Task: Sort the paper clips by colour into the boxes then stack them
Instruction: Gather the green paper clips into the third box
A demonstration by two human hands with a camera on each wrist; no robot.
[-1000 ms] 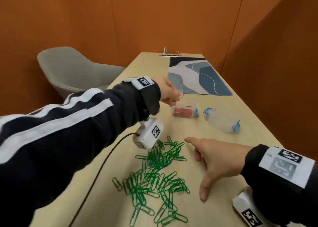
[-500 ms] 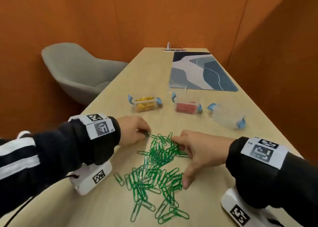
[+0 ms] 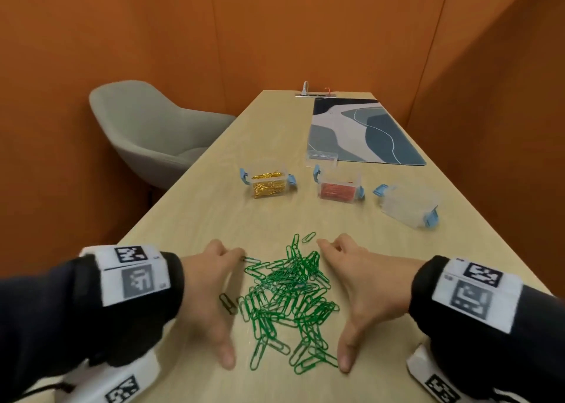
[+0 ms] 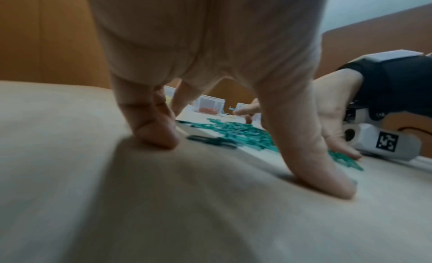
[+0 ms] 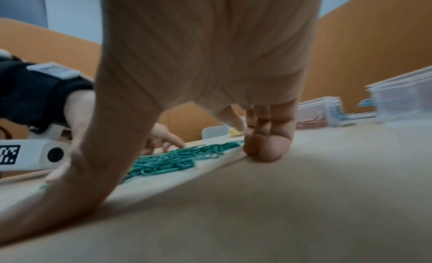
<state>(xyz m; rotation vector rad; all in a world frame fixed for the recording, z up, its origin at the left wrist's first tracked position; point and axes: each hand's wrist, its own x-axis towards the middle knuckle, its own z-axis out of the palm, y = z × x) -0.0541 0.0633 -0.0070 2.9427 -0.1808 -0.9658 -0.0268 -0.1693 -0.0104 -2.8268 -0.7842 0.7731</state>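
Note:
A loose pile of green paper clips [image 3: 290, 292] lies on the wooden table [image 3: 189, 219] in front of me. My left hand [image 3: 220, 301] rests on the table at the pile's left, thumb spread toward me and fingers [image 4: 154, 130] bent down onto the wood. My right hand [image 3: 351, 301] mirrors it on the pile's right. Neither hand holds anything. One dark clip [image 3: 228, 303] lies beside my left palm. Further back stand an open box of gold clips [image 3: 269, 182], an open box of red clips [image 3: 337, 188] and a tilted, empty clear box [image 3: 408, 202].
A clear lid [image 3: 322, 156] lies at the near edge of a blue patterned mat [image 3: 360, 130]. A grey chair [image 3: 146, 127] stands left of the table. Orange walls close in behind and on the right.
My left hand came back from the red box and dropped to the pile's left side. My right hand slid in against the pile's right side, and the clips are bunched closer.

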